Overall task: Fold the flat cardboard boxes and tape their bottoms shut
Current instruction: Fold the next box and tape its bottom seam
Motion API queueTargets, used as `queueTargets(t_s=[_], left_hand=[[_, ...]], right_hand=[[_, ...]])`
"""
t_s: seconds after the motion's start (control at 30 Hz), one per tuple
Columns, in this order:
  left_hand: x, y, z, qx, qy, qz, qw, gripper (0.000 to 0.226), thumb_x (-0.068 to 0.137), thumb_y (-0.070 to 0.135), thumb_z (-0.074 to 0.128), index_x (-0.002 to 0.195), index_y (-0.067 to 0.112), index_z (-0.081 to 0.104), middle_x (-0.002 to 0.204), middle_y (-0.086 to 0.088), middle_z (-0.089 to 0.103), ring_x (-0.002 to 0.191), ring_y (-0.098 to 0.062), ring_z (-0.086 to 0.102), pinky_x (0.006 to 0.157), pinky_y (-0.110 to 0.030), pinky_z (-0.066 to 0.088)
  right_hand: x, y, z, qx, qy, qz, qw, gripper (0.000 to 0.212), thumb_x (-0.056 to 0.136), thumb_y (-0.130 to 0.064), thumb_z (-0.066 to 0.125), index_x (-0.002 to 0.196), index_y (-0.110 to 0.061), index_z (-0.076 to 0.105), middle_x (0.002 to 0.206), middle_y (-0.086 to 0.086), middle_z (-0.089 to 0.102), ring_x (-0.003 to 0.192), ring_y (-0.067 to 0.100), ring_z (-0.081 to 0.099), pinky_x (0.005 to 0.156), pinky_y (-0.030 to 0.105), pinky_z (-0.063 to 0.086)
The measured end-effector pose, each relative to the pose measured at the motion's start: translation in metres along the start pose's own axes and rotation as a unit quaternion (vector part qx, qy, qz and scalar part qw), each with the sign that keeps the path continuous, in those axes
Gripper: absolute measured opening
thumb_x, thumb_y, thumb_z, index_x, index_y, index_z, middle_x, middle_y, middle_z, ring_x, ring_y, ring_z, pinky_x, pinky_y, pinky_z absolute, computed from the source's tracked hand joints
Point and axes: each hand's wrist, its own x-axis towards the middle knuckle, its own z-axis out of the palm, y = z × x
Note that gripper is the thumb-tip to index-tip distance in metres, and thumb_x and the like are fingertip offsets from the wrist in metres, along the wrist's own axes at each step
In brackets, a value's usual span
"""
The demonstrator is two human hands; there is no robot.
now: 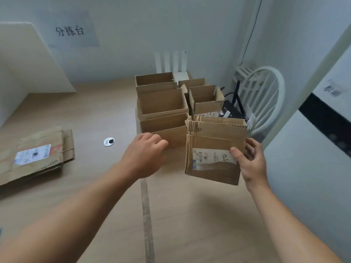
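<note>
My right hand (pixel 249 162) grips a flat brown cardboard box (pixel 212 141) by its right edge, thumb on its white shipping label, and holds it upright above the table. My left hand (pixel 146 154) hovers to the left of that box with fingers loosely curled and nothing in it, close to the front wall of an assembled box (pixel 171 133). Several assembled open-topped boxes (pixel 161 103) stand in rows behind it. A stack of flat boxes (pixel 34 156) with a white label lies at the table's left.
The wooden table (pixel 190 215) has a grey strip running toward me and a round metal cable hole (pixel 109 141). A white chair (pixel 266 95) and a black router stand at the right, a white partition at the back left, and a wall sign behind.
</note>
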Motion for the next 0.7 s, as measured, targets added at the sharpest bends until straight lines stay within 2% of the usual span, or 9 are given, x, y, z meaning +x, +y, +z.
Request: queueTargets(t_s=[0.13,0.2,0.3,0.43,0.57,0.63,0.7], left_hand=[[0.066,0.016,0.019,-0.032,-0.023,-0.029,0.999,0.027,0.081,0.037,0.054,0.097,0.019,0.067,0.096,0.000,0.067,0.089,-0.030,0.061,0.082,-0.040,0.049],[0.091,0.018,0.029,-0.029,-0.033,-0.039,0.998,0.028,0.081,0.037,0.057,0.099,0.018,0.067,0.099,-0.001,0.068,0.090,-0.031,0.062,0.082,-0.040,0.049],[0.124,0.015,0.045,-0.023,-0.051,-0.051,0.997,0.032,0.079,0.036,0.069,0.105,0.017,0.069,0.101,-0.004,0.069,0.089,-0.033,0.064,0.081,-0.040,0.051],[0.157,0.010,0.070,-0.023,-0.065,-0.068,0.995,0.040,0.074,0.034,0.082,0.109,0.017,0.071,0.102,-0.003,0.070,0.089,-0.031,0.066,0.078,-0.039,0.053],[0.171,0.006,0.097,-0.035,-0.052,-0.087,0.994,0.043,0.081,0.041,0.066,0.117,0.018,0.066,0.109,-0.001,0.068,0.095,-0.029,0.065,0.080,-0.040,0.052],[0.171,0.005,0.110,-0.049,-0.053,-0.103,0.992,0.050,0.082,0.047,0.054,0.121,0.018,0.064,0.112,-0.001,0.067,0.096,-0.029,0.064,0.080,-0.040,0.052],[0.168,0.007,0.121,-0.064,-0.066,-0.119,0.989,0.055,0.083,0.051,0.047,0.123,0.018,0.063,0.113,-0.001,0.066,0.094,-0.029,0.063,0.077,-0.040,0.053]], right_hand=[[0.077,0.011,-0.021,-0.021,-0.026,0.004,0.999,0.056,0.085,-0.018,0.078,0.133,-0.021,0.048,0.127,0.000,0.061,0.113,0.010,0.062,0.098,0.037,0.054],[0.108,0.020,-0.026,-0.032,-0.026,0.002,0.999,0.056,0.083,-0.026,0.081,0.130,-0.031,0.051,0.129,0.000,0.061,0.116,0.014,0.061,0.101,0.042,0.052],[0.145,0.029,-0.027,-0.050,-0.036,-0.009,0.998,0.051,0.082,-0.026,0.081,0.118,-0.047,0.051,0.126,-0.009,0.060,0.114,0.008,0.060,0.100,0.037,0.051],[0.183,0.045,-0.025,-0.066,-0.071,-0.010,0.995,0.057,0.080,-0.022,0.081,0.125,-0.037,0.048,0.123,-0.019,0.055,0.106,-0.010,0.057,0.094,0.024,0.049],[0.211,0.063,-0.019,-0.066,-0.121,-0.011,0.990,0.066,0.075,-0.031,0.082,0.129,-0.031,0.045,0.126,-0.016,0.053,0.109,-0.011,0.055,0.094,0.026,0.052],[0.220,0.071,-0.018,-0.051,-0.155,-0.007,0.987,0.072,0.071,-0.041,0.086,0.129,-0.034,0.044,0.129,-0.011,0.053,0.118,-0.001,0.054,0.096,0.032,0.053],[0.224,0.082,-0.020,-0.039,-0.178,-0.012,0.983,0.074,0.068,-0.042,0.088,0.129,-0.038,0.045,0.131,-0.009,0.054,0.126,0.011,0.053,0.100,0.044,0.051]])
